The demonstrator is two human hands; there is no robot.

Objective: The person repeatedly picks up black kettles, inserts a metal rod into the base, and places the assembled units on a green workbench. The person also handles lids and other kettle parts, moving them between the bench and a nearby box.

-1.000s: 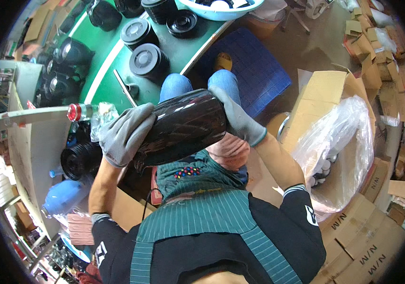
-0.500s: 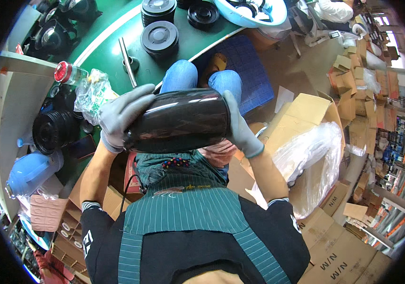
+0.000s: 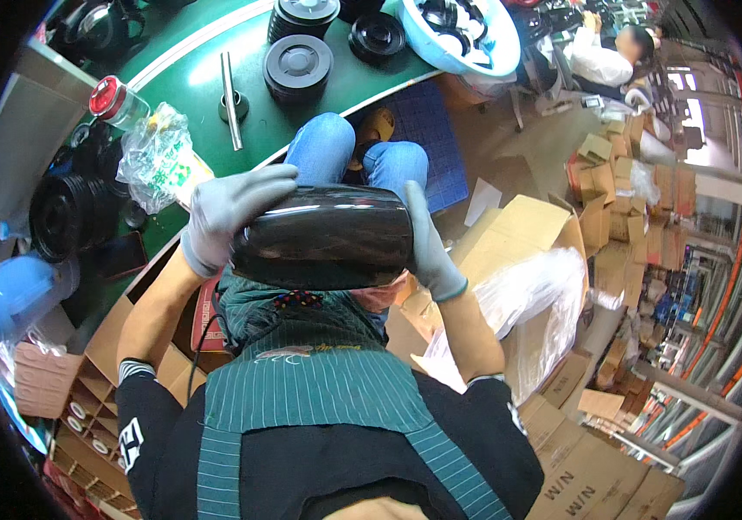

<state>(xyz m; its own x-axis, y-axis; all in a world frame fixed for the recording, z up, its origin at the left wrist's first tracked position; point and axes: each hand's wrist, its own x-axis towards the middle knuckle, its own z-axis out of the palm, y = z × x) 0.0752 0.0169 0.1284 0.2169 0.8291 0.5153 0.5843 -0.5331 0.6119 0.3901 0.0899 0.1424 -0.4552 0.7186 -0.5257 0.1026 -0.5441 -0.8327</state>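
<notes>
A glossy black cylinder (image 3: 323, 238), perhaps a jug body or canister, is held sideways over my lap between both hands. My left hand (image 3: 236, 212), in a grey glove, grips its left end, with fingers over the top edge. My right hand (image 3: 431, 251), also gloved, presses against the right end, palm inward and thumb hidden. Beyond the left hand, on the green table (image 3: 202, 121), a metal rod (image 3: 231, 100) stands in a small dark base. Stacks of round black lids (image 3: 298, 65) sit farther along the table.
A light-blue basin (image 3: 453, 52) of parts stands at the far table edge. To the left are a jar with a red lid (image 3: 115, 102), crumpled plastic (image 3: 158, 160) and a blue jug (image 3: 17, 295). An open carton (image 3: 509, 234) with plastic film lies right. Another person (image 3: 605, 61) sits far right.
The view has turned slightly, so the surroundings sit farther left. The cylinder has tilted to lie more level, with both hands still on its ends. More of the other person now shows.
</notes>
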